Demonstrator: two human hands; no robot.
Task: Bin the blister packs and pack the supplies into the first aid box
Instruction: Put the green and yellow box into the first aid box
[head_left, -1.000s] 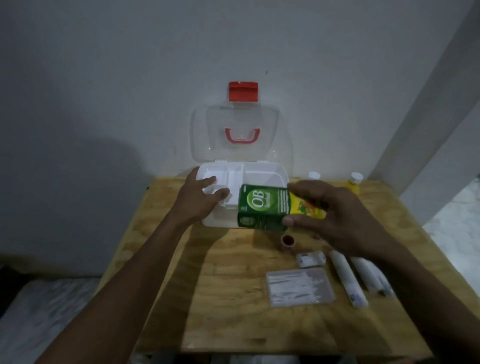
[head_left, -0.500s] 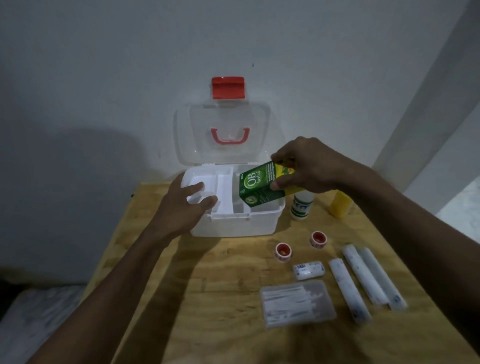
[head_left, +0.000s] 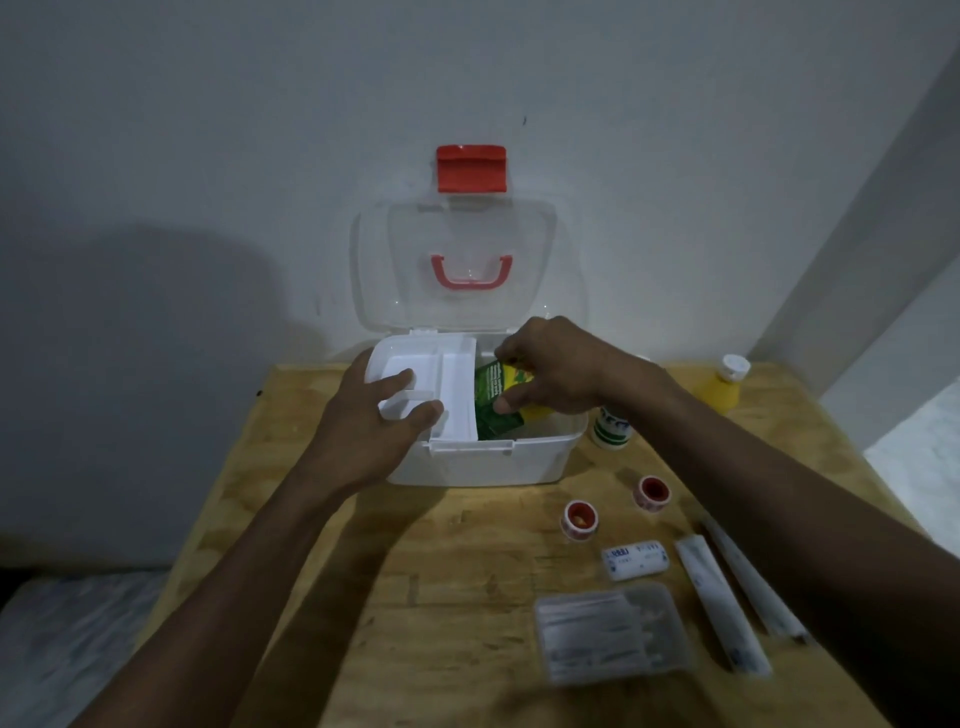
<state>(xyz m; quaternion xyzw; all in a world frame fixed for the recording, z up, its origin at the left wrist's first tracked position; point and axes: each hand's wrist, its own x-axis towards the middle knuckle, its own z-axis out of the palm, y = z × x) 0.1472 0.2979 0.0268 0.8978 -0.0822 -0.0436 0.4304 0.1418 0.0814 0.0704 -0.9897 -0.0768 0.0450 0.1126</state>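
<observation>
The white first aid box (head_left: 483, 462) stands open at the back of the wooden table (head_left: 441, 582), its clear lid (head_left: 462, 260) with a red handle leaning on the wall. My left hand (head_left: 376, 415) grips the white inner tray (head_left: 452, 384), pushed to the box's left side. My right hand (head_left: 550, 371) holds a green and yellow carton (head_left: 493, 395) tilted down inside the box's right half. Two red tape rolls (head_left: 580, 519) (head_left: 652, 491), a small bandage roll (head_left: 635, 559), two long white packets (head_left: 719, 603) and a clear flat case (head_left: 610, 631) lie on the table to the right.
A white bottle with a green label (head_left: 612, 430) stands just right of the box, and a yellow bottle (head_left: 722, 387) sits near the back right corner. The wall is close behind the box. Floor shows past the table's left and right edges.
My right hand has carried the green carton from above the table's front of the box down into the box's right half. My left hand stayed on the tray.
</observation>
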